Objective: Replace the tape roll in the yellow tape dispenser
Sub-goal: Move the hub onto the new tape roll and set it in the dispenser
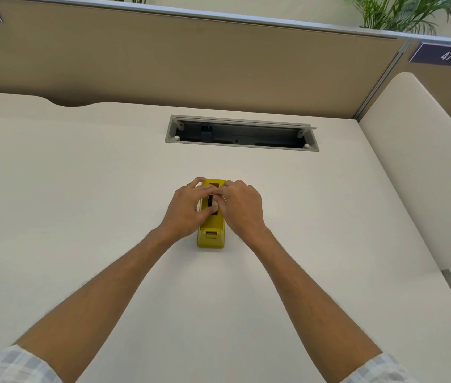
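Note:
The yellow tape dispenser (211, 235) stands on the white desk (80, 203), its cutter end toward me. My left hand (187, 210) grips its left side, fingers curled over the top. My right hand (242, 207) is on its right side, with thumb and fingertips pinched at the slot in the middle. A dark narrow piece (210, 200), possibly the roll's core, shows between the fingers. The tape roll itself is mostly hidden by both hands.
A grey open cable tray (242, 133) is sunk into the desk behind the dispenser. A beige partition (191, 56) bounds the back, a white side panel (412, 161) the right. Green plants (412, 15) rise beyond the partition.

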`<move>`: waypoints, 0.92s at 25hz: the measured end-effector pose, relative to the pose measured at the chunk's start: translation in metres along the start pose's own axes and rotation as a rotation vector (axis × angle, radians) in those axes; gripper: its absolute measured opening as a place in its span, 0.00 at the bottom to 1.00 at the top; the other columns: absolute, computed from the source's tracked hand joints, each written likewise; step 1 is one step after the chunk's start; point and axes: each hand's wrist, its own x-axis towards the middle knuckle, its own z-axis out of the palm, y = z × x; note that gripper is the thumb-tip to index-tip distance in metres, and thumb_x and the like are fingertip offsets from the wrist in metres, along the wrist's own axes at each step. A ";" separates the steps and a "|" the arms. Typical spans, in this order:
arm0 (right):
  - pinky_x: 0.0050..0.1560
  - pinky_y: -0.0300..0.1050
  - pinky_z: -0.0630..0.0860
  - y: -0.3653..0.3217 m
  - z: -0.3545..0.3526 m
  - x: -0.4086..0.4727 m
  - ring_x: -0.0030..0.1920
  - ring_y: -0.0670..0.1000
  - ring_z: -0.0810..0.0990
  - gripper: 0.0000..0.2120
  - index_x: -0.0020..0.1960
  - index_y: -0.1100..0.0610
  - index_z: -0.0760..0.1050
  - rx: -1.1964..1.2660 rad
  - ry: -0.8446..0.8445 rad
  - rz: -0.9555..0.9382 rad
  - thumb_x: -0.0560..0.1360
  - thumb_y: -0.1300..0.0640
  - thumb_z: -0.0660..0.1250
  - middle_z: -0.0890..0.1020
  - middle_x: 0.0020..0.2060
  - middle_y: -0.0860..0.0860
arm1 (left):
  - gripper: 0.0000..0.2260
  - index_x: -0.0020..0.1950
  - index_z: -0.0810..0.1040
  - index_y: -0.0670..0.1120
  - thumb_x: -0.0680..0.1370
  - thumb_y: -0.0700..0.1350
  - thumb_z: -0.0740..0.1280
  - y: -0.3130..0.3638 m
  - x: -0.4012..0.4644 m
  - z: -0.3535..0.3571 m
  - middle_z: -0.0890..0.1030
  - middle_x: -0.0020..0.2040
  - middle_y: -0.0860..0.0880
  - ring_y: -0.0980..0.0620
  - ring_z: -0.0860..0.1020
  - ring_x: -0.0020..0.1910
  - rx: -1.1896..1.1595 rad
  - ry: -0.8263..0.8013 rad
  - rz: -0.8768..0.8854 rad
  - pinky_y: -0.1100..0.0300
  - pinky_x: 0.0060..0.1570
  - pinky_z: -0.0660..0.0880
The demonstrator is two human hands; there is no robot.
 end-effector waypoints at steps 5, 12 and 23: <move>0.41 0.45 0.69 -0.001 0.008 0.002 0.46 0.52 0.77 0.08 0.52 0.56 0.77 -0.057 -0.028 -0.043 0.80 0.56 0.59 0.80 0.47 0.52 | 0.20 0.68 0.75 0.50 0.75 0.48 0.71 0.000 0.000 0.001 0.76 0.68 0.51 0.49 0.65 0.73 0.001 -0.010 -0.013 0.42 0.69 0.65; 0.40 0.46 0.72 0.003 0.004 -0.004 0.43 0.53 0.78 0.08 0.52 0.56 0.79 0.048 0.039 -0.068 0.79 0.56 0.63 0.82 0.46 0.52 | 0.20 0.67 0.75 0.51 0.76 0.49 0.70 -0.002 0.001 0.000 0.75 0.68 0.52 0.50 0.65 0.73 0.000 -0.020 -0.017 0.44 0.70 0.64; 0.39 0.46 0.71 0.005 0.013 -0.003 0.45 0.54 0.77 0.08 0.54 0.58 0.74 0.032 -0.044 -0.032 0.81 0.56 0.58 0.78 0.49 0.53 | 0.18 0.64 0.77 0.49 0.75 0.47 0.72 -0.002 0.000 0.000 0.77 0.66 0.52 0.50 0.66 0.72 -0.034 0.009 0.000 0.47 0.68 0.66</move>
